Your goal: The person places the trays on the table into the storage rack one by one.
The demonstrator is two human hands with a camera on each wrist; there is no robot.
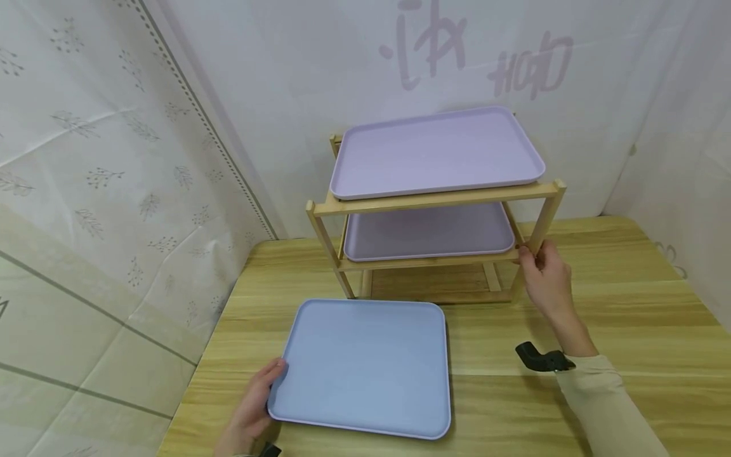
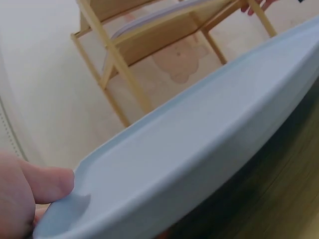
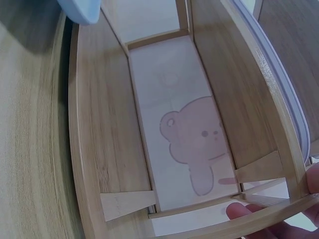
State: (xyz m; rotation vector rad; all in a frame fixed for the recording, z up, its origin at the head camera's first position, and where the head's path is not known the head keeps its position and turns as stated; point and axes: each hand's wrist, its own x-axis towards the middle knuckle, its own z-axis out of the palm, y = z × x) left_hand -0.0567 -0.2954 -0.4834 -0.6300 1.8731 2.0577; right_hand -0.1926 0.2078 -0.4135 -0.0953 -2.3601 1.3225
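Note:
A light blue rectangular tray [image 1: 365, 368] is held at its left edge by my left hand [image 1: 255, 401]. In the left wrist view the thumb [image 2: 52, 183] lies over the tray's rim, the other fingers mostly hidden below, and a dark shadow shows under the tray. My right hand [image 1: 549, 279] grips the right front post of a three-level wooden rack [image 1: 440, 200] at the middle shelf's height. Two lilac trays sit on this rack: an upper tray [image 1: 436, 152], lying somewhat askew on the top level, and a middle tray [image 1: 428, 233]. The bottom shelf [image 1: 434, 282] shows bare wood.
The rack stands on a wood-grain table [image 1: 491, 406], just beyond the blue tray's far edge. Behind the table hangs a pale cloth [image 1: 274, 76] with faint lettering. A patterned curtain [image 1: 103, 165] runs along the left side.

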